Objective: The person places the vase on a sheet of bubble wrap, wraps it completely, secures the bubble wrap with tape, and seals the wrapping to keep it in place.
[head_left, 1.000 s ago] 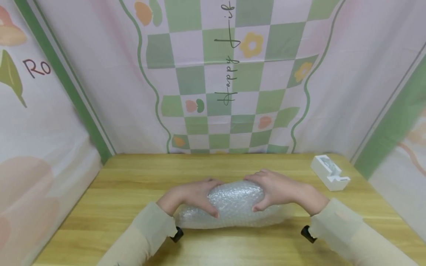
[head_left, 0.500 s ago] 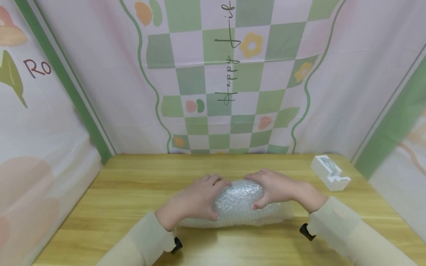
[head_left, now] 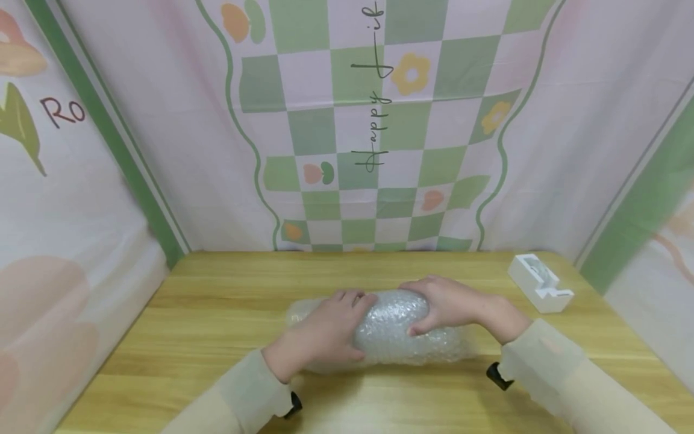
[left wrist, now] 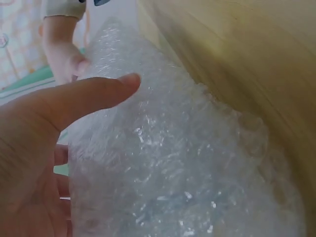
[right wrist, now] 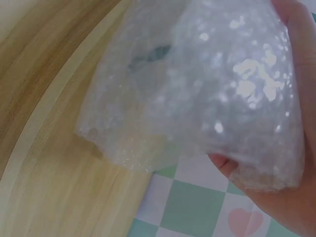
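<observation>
A bundle of clear bubble wrap point(head_left: 390, 319) lies crosswise near the middle of the wooden table. My left hand point(head_left: 331, 331) grips its left part from above, thumb on the near side and fingers over the far side. Toward the right end, my right hand point(head_left: 447, 304) holds the bundle the same way. In the left wrist view the thumb of the left hand point(left wrist: 64, 106) stretches across the bubble wrap point(left wrist: 158, 148), fingers partly hidden behind it. Through the bubble wrap point(right wrist: 197, 89) in the right wrist view, a small dark greenish patch shows; the wrapped contents are blurred.
A white tape dispenser point(head_left: 539, 283) with a clear roll stands at the back right of the table point(head_left: 217, 283). Behind the table hangs a curtain point(head_left: 358, 126) with green checks and flowers; patterned cloth also borders both sides.
My left hand has slid right along the bundle, its fingers further over the top. The bundle's left end now shows behind that hand. My right hand has stayed almost in place.
</observation>
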Action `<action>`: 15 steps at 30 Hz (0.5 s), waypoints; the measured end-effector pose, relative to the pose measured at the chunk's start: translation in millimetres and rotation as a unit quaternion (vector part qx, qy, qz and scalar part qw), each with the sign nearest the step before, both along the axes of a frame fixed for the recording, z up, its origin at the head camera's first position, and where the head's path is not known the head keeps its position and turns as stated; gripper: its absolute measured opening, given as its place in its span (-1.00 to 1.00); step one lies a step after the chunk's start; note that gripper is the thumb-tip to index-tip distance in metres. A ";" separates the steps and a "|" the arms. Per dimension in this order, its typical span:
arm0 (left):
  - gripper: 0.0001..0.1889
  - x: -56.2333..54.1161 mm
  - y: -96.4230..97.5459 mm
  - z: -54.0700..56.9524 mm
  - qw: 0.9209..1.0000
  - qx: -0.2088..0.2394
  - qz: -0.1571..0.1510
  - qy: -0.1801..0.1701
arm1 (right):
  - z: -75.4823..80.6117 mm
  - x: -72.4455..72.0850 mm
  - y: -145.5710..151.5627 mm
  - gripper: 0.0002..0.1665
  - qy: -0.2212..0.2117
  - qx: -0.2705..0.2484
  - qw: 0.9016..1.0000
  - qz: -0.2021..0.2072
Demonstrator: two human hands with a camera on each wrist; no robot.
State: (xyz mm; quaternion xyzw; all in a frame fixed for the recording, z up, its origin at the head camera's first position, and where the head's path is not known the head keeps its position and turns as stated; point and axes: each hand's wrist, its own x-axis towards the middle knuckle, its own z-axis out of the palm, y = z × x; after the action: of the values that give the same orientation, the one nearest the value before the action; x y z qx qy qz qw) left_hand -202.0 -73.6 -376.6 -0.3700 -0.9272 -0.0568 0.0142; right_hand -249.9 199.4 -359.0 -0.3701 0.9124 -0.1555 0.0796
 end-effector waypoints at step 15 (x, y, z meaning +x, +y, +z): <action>0.13 -6.2 3.5 -5.6 1.000 -0.010 0.007 0.027 | -2.2 8.9 -1.3 0.19 0.056 0.009 0.998 -0.009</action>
State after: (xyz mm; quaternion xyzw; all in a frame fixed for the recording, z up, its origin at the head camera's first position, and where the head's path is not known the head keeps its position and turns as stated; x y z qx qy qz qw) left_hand -208.2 -70.0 -382.3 -0.3649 -0.9296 -0.0369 0.0358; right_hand -241.0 198.1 -361.2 -0.3691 0.9201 -0.1276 0.0303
